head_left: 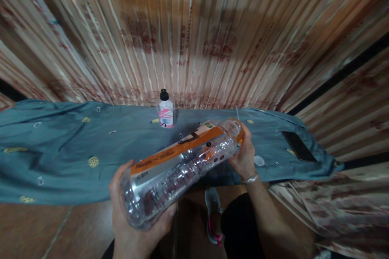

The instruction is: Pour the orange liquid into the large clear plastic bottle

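Note:
A large clear plastic bottle (pixel 190 170) with an orange and white label lies tilted across both hands, its neck up to the right. Liquid cannot be made out inside it. My left hand (pixel 136 222) is closed around the wide base, fingers on one side and thumb on the other. At the neck end, my right hand (pixel 243 153) grips the bottle, its fingers partly hidden behind it. Something orange shows around the mouth, between bottle and fingers; I cannot tell whether it is a cap. A small pump bottle (pixel 166 115) with a black top and pink label stands beyond the big bottle.
A blue-green patterned cloth (pixel 69 141) covers the narrow table. On it lie a dark phone (pixel 298 146) at the right and a pale round disc (pixel 259 160) beside my right hand. A thin pale stick (pixel 237 112) is near the back edge. Striped curtains (pixel 188 40) hang behind.

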Demonstrator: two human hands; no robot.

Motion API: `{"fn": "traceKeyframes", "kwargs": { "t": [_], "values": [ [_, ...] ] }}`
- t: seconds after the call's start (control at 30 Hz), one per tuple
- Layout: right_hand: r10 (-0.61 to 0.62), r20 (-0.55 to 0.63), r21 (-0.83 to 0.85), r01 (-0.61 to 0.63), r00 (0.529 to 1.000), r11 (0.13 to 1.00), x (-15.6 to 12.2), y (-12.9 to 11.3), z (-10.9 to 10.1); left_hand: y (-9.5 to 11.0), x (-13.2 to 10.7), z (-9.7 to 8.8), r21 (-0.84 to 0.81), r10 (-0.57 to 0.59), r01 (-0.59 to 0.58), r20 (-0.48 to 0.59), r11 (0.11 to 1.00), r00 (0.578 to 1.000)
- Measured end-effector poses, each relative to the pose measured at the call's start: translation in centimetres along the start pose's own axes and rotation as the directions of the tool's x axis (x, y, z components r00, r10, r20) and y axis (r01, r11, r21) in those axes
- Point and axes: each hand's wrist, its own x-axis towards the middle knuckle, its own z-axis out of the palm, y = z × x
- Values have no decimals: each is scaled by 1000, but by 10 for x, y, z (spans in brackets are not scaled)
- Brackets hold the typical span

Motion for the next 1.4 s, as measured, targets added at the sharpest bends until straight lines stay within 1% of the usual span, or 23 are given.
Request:
{"fn": "traceKeyframes", "kwargs": {
  "t": [0.3,0.5,0.7,0.87,1.07,1.4],
  "values": [
    [0,-15,-12,0,1000,1000,1,2,2,-6,-1,0,50,52,-51,-15,997,999],
    [18,-30,-21,-18,999,1000,0,2,2,-3,-1,1,6,48,-48,2,999,999],
    [8,-34,-24,-9,999,1000,-1,3,3,-4,0,0,44,68,-68,6,997,998],
    [6,-32,-23,-7,999,1000,0,1,2,-4,0,0,37,80,-80,6,996,997],
    [-2,-36,-38,0,999,999,1,0,1,-5,0,0,45,77,-77,-1,996,997],
    [4,-41,-31,-6,999,999,1,0,2,-6,-1,-1,56,71,-72,18,996,997]
  ]
}}
